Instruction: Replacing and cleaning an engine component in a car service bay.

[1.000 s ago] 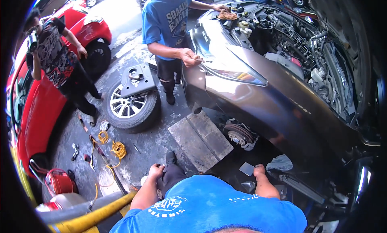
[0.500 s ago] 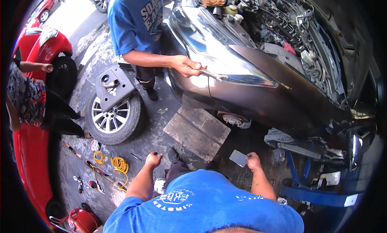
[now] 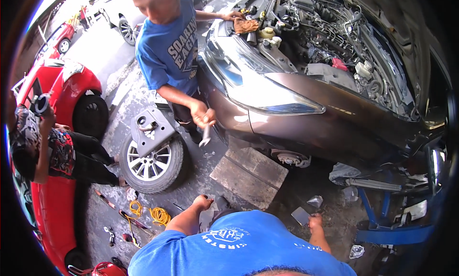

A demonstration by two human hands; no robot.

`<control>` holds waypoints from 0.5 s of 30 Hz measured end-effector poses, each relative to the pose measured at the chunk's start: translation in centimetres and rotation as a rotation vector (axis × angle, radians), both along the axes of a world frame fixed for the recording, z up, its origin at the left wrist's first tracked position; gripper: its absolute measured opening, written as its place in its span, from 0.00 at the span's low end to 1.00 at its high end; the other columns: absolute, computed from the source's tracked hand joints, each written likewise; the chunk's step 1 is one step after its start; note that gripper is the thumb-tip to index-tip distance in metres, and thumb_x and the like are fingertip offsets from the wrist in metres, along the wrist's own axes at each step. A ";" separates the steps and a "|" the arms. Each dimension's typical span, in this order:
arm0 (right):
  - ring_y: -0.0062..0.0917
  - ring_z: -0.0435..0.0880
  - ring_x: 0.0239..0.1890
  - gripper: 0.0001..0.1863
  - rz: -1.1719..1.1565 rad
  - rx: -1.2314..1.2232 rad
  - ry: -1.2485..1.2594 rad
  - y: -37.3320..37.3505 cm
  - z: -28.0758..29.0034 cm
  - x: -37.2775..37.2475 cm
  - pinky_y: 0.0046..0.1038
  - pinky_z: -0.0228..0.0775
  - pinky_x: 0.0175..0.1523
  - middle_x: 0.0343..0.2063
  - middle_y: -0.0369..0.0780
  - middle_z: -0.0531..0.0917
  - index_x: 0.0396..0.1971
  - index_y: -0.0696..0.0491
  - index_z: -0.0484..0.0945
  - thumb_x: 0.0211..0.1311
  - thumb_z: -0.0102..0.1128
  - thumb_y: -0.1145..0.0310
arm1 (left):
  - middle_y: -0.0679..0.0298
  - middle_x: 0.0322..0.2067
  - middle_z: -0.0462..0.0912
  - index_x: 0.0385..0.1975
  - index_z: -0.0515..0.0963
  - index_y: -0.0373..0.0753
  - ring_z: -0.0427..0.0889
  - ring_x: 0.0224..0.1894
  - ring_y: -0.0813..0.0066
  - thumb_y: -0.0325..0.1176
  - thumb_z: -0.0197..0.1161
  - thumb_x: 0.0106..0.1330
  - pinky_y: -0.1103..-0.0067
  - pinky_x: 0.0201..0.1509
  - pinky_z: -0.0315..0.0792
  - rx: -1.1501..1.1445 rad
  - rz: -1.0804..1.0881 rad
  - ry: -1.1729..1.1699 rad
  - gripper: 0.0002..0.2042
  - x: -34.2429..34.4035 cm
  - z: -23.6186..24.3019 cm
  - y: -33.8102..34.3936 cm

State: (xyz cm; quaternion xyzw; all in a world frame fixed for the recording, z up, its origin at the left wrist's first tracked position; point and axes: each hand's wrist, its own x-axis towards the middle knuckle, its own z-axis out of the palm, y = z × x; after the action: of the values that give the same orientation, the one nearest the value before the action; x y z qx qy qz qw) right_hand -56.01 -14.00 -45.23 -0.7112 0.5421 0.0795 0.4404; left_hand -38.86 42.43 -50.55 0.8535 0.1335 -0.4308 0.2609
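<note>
My right hand [image 3: 315,221] grips a flat grey rectangular sheet [image 3: 300,216] by its edge, low over the floor. My left hand [image 3: 204,202] is curled closed beside my knee; whatever is inside the fingers, if anything, is hidden. Between my hands and the brown car [image 3: 287,132] lies a worn wooden board [image 3: 249,173]. Across from me, a co-worker in a blue shirt holds an open-end wrench [image 3: 206,136] pointing downward. The co-worker's other hand rests by a brown rag [image 3: 245,25] at the edge of the engine bay [image 3: 330,42].
A loose wheel [image 3: 152,168] bears a grey plastic panel [image 3: 152,125]. Yellow hose [image 3: 159,216] and tools lie on the left floor. A second person stands by a red car [image 3: 55,204]. A blue steel stand [image 3: 389,236] and clear plastic [image 3: 314,201] are at right.
The co-worker's wrench has moved from beside the headlight down and left. The second person has raised a round dark object. The view has shifted; my right hand still holds the sheet.
</note>
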 end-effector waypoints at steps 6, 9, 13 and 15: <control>0.26 0.74 0.15 0.08 -0.043 0.083 -0.004 -1.3 -2.1 -2.9 0.29 0.62 0.15 0.22 0.41 0.77 0.36 0.54 0.72 0.58 0.58 0.78 | 0.46 0.56 0.76 0.56 0.74 0.31 0.73 0.61 0.53 0.56 0.57 0.64 0.69 0.64 0.67 0.006 0.027 -0.132 0.32 1.3 0.0 -1.5; 0.25 0.72 0.15 0.07 -0.127 0.142 -0.014 -2.2 -2.8 -4.3 0.28 0.59 0.15 0.22 0.40 0.76 0.35 0.53 0.70 0.58 0.57 0.78 | 0.46 0.56 0.76 0.55 0.75 0.31 0.73 0.61 0.53 0.55 0.58 0.64 0.69 0.65 0.67 -0.030 0.078 -0.179 0.32 1.8 0.6 -3.3; 0.25 0.70 0.14 0.08 -0.132 0.186 0.008 -3.0 -2.8 -4.8 0.27 0.57 0.14 0.22 0.39 0.75 0.36 0.52 0.70 0.58 0.53 0.79 | 0.45 0.49 0.80 0.50 0.78 0.31 0.78 0.56 0.52 0.55 0.60 0.62 0.68 0.59 0.71 -0.032 0.123 -0.262 0.30 -0.8 -0.3 -4.8; 0.25 0.70 0.14 0.09 -0.077 0.203 0.032 -4.1 -3.5 -5.5 0.27 0.57 0.15 0.22 0.40 0.75 0.38 0.52 0.70 0.57 0.51 0.79 | 0.46 0.49 0.81 0.50 0.78 0.32 0.78 0.55 0.52 0.56 0.62 0.61 0.68 0.59 0.72 -0.017 0.107 -0.262 0.30 -2.2 -1.1 -5.1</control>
State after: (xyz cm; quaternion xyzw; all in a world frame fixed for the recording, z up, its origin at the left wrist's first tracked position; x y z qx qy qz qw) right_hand -61.51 -18.11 -48.74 -0.6403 0.5650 0.1285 0.5043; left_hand -41.07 37.29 -51.68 0.8920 0.1399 -0.3022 0.3057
